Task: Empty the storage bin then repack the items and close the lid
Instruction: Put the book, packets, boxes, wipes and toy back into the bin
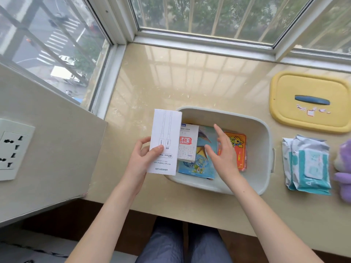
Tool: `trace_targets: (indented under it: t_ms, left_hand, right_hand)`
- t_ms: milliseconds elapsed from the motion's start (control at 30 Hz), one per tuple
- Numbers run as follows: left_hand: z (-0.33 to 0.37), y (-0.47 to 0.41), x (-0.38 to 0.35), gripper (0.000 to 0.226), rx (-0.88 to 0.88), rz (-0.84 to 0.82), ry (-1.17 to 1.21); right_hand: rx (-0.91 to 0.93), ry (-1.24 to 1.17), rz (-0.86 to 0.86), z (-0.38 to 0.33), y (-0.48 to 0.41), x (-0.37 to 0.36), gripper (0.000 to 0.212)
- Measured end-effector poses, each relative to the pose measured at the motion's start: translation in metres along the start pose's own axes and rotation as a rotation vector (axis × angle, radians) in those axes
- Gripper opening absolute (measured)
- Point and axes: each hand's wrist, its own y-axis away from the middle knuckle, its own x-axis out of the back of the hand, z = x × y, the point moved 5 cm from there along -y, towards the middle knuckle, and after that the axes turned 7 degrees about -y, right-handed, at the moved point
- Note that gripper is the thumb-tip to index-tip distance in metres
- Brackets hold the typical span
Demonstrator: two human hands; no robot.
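Note:
A pale grey storage bin (264, 149) stands on the beige window ledge, its top uncovered. My left hand (141, 158) grips a tall white cable box (164, 137) over the bin's left rim. Inside the bin lie a small white box with a red label (188, 147), a blue picture book (199, 168) and an orange packet (238, 147). My right hand (223, 152) hovers over the bin's middle with fingers spread, holding nothing. The yellow lid (309, 86) with a blue handle lies flat to the right, behind the bin.
Two packs of wet wipes (307, 164) lie right of the bin. A purple plush toy (343, 168) sits at the right edge. A wall with a socket plate (13, 149) juts out on the left. Window frames border the ledge at the back.

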Motion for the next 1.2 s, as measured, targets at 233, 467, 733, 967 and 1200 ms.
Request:
trace_targets:
  t_ms: [233,467,733,967,1200]
  left_hand:
    - [-0.024,-0.028,-0.070,0.065,0.023,-0.039,-0.082]
    - [-0.052,-0.054,-0.081,0.067,0.037,0.017,-0.145]
    - [-0.057,-0.071,-0.083,0.053,0.032,0.089,-0.201]
    - [-0.059,-0.078,-0.081,0.056,0.000,0.102,-0.266]
    - [-0.055,-0.069,-0.082,0.049,-0.079,0.208,-0.422]
  right_hand:
    - [-0.035,-0.191,0.055,0.000,0.007,0.020,0.049]
    - [-0.090,-0.378,-0.026,0.011,0.006,-0.005,0.041]
    - [-0.031,-0.155,0.067,0.020,0.013,0.015,0.041]
    - [0.309,0.552,0.213,0.026,0.020,0.081,0.044]
    - [0.188,0.537,0.173,0.057,0.021,0.103,0.059]
